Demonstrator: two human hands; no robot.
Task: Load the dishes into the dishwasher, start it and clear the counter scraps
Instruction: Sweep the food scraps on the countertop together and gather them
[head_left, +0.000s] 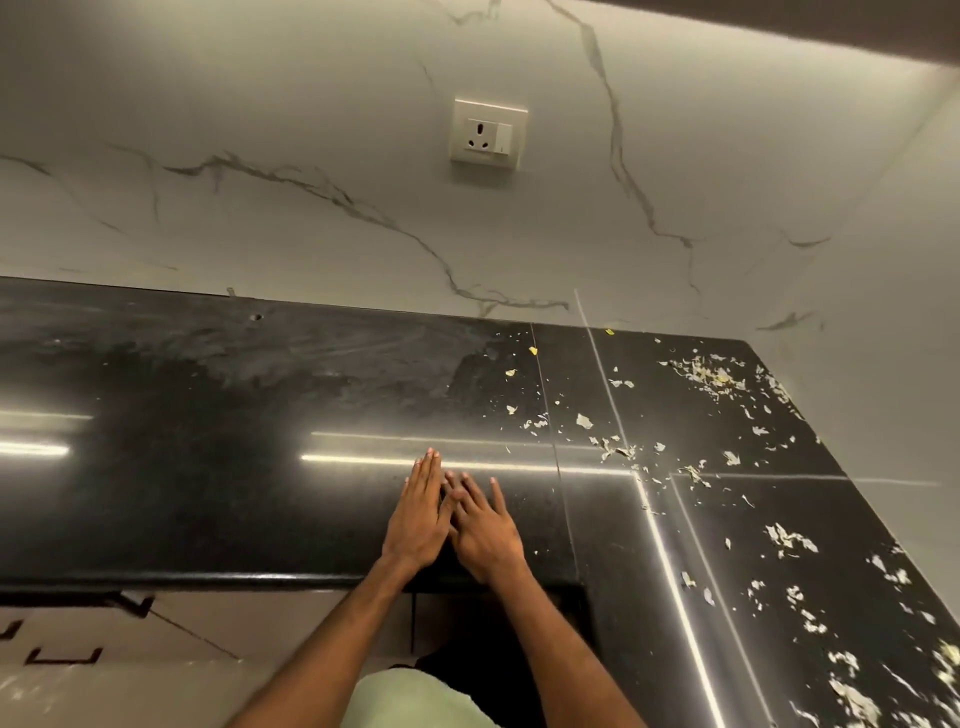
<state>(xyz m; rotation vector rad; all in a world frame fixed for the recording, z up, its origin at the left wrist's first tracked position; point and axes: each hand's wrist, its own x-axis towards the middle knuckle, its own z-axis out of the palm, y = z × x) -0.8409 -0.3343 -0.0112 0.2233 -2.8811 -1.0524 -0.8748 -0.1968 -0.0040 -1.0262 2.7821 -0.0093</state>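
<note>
- Scraps (584, 421): pale flakes, leaf or peel by the look, strewn over the right part of the counter (208, 493). They are thickest toward the back right corner and down the right edge. The nearest bits lie to the right of the hands, apart from them.
- Left hand (418, 512): flat, palm down, on the counter near the front edge, fingers straight and close together. It holds nothing.
- Right hand (485, 527): flat beside it, palm down, fingers straight and slightly fanned. It holds nothing. The two hands touch along their inner sides.
- Judgement: hands laid side by side like this form one broad blade, a likely set-up for sweeping or gathering the flakes. They rest on a bare stretch left of the seam (557, 467), so no flake is under them.
- Counter surface: black and glossy, with strip-light glare and dull smears toward the middle of the back edge.
- Task state, judged: clearing is not done, as the flakes lie spread and unheaped. No dishes or dishwasher are in view, so that part cannot be assessed.
- Risk, judged: the flakes look thin and light. A fast sweep may scatter them or push them off the front edge.
- Surroundings: veined white wall (311, 234) behind the back edge, carrying a socket (488, 134). Cabinet fronts (208, 629) sit below the front edge at left.
</note>
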